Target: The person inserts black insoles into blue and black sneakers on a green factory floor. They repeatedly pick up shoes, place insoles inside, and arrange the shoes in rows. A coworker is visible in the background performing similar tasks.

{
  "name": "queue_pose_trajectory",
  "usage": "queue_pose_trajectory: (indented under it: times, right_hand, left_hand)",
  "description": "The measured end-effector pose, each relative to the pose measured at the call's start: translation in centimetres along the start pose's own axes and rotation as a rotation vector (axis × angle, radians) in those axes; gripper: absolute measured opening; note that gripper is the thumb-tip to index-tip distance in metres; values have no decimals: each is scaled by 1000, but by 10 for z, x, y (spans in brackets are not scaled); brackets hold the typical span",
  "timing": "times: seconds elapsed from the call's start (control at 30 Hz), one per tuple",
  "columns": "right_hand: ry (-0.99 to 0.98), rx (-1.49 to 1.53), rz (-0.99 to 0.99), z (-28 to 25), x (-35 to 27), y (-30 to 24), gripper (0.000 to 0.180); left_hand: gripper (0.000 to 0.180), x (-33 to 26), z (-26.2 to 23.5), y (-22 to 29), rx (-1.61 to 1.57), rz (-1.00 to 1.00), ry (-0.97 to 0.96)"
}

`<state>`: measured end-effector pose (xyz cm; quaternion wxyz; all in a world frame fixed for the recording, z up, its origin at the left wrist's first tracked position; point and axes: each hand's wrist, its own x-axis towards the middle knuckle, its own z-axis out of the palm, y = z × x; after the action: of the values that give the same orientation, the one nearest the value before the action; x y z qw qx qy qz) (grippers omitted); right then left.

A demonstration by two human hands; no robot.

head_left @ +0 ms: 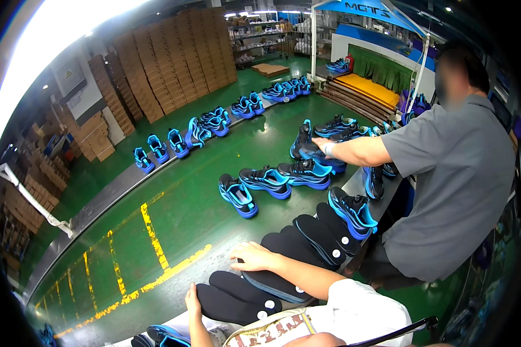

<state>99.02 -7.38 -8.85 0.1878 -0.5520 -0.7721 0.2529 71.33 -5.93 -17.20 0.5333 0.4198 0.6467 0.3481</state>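
Black insoles (228, 305) with round white stickers at their heel ends lie right in front of me on the near edge of the green table. My left hand (193, 302) is upright beside the left edge of these insoles, fingers straight and holding nothing. Over the far end of the neighbouring insole stack (275, 284) rests my right hand (252, 256), palm down with the fingers apart. More black insoles (318, 238) overlap to its right. At the lower edge, a blue-and-black shoe (167, 335) shows partly beside my left forearm.
Several black-and-blue sneakers (264, 181) stand mid-table. A row of sneakers (178, 143) lines the far metal ledge. At the right a co-worker (446, 173) in grey reaches toward shoes. Yellow tape lines (153, 234) mark the left surface; behind are cardboard stacks (176, 61) and a machine (376, 69).
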Motion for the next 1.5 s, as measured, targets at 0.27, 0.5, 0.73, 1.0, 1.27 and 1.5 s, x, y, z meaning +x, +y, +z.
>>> queue_pose_trajectory:
  times: [0.27,0.5,0.73,1.0,1.27,1.5]
  right_hand:
    - [26,-15,-7,-3,-2,8,35]
    - [44,-28,-27,-7,-3,12,33]
    - [4,-71,-11,-11,-3,18,35]
    - [-14,-43,-13,-20,-4,32,35]
    - [248,-370,-194,-28,-18,-8,53]
    - [-204,-147,-269,58,-60,-46,51]
  left_hand:
    - [46,3,6,-5,-12,21,22]
    - [49,9,13,-13,22,46,30]
    - [50,15,19,-18,0,45,12]
    - [51,10,36,-7,-35,-14,4]
    - [44,7,58,-12,4,-8,149]
    - [41,22,62,-30,84,5,104]
